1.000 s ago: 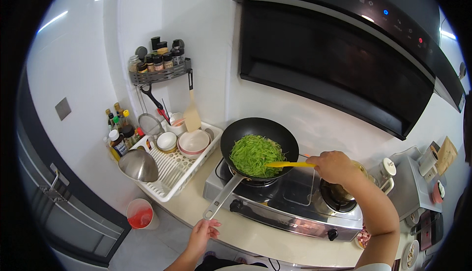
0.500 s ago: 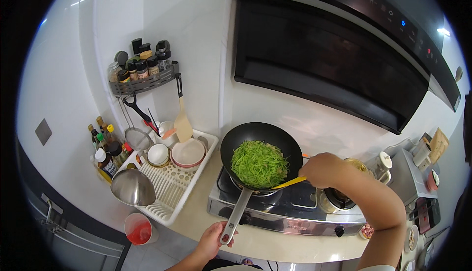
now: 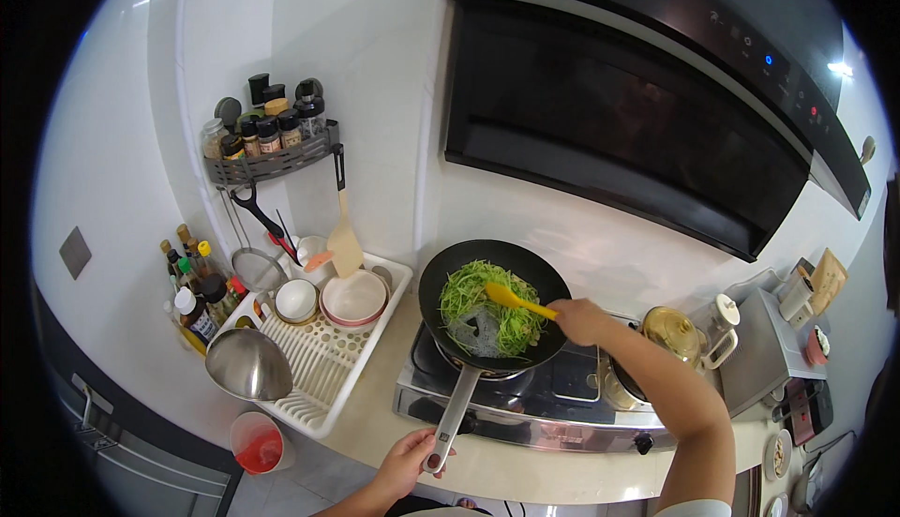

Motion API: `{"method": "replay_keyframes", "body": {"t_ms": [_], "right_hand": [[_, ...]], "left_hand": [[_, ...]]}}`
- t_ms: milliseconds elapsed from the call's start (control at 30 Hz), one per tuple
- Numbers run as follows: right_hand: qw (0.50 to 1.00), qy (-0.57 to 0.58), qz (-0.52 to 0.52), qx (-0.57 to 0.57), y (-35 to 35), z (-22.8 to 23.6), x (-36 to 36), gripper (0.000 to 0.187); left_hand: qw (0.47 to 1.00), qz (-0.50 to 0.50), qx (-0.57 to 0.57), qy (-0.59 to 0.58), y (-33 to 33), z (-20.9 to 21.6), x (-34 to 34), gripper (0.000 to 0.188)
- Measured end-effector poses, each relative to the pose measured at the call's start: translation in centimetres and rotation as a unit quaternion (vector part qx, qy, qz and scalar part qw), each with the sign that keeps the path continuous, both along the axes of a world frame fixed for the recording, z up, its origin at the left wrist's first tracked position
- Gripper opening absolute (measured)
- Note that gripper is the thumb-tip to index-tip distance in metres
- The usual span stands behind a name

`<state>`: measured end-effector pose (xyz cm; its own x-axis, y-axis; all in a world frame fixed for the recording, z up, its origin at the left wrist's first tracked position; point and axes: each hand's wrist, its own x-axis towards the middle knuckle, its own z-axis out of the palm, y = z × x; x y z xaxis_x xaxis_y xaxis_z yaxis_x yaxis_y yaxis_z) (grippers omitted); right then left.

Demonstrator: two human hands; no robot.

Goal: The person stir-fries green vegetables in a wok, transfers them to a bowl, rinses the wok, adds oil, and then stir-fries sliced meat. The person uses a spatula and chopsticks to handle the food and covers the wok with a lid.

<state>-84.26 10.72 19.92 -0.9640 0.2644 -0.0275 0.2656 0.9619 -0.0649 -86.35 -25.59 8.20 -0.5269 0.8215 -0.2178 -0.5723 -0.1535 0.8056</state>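
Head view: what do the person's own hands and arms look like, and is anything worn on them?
The left hand and right hand are bare, with no glove or watch visible. The left forearm and right arm are uncovered up to a whitish sleeve edge on the right; no sleeve shows on the left.

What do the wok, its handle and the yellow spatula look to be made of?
Wok: probably metal with a dark nonstick coating, judging by its smooth black inside.
Handle: likely metal, satin finish; it is silvery grey with soft highlights.
Spatula: silicone or plastic, smooth-looking, from its even, opaque yellow; the look leaves open which.
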Motion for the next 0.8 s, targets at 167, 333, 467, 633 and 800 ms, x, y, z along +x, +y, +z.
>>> {"method": "replay_keyframes", "body": {"t_ms": [167,333,467,633,800], "right_hand": [[1.0,-0.024,-0.016,0.009,2.1,4.2,1.1,0.03],[0.984,-0.124,-0.022,0.127,-1.0,9.6,3.9,0.026],[0.949,-0.224,0.002,0.221,-2.6,9.5,4.3,0.022],[0.962,-0.17,-0.004,0.214,-2.5,3.8,2.7,0.023],[0.972,-0.051,0.003,0.23,-1.8,2.4,0.9,0.029]], "left_hand": [[1.0,0.011,-0.005,-0.002,0.1,-0.2,0.1,0.032],[1.0,0.012,-0.006,0.003,0.2,-0.1,0.1,0.034],[1.0,0.012,-0.001,-0.007,0.3,0.1,0.2,0.035],[1.0,0.008,0.0,0.002,0.3,0.2,0.2,0.036],[1.0,0.008,0.0,0.014,0.0,0.4,0.3,0.037]]}}
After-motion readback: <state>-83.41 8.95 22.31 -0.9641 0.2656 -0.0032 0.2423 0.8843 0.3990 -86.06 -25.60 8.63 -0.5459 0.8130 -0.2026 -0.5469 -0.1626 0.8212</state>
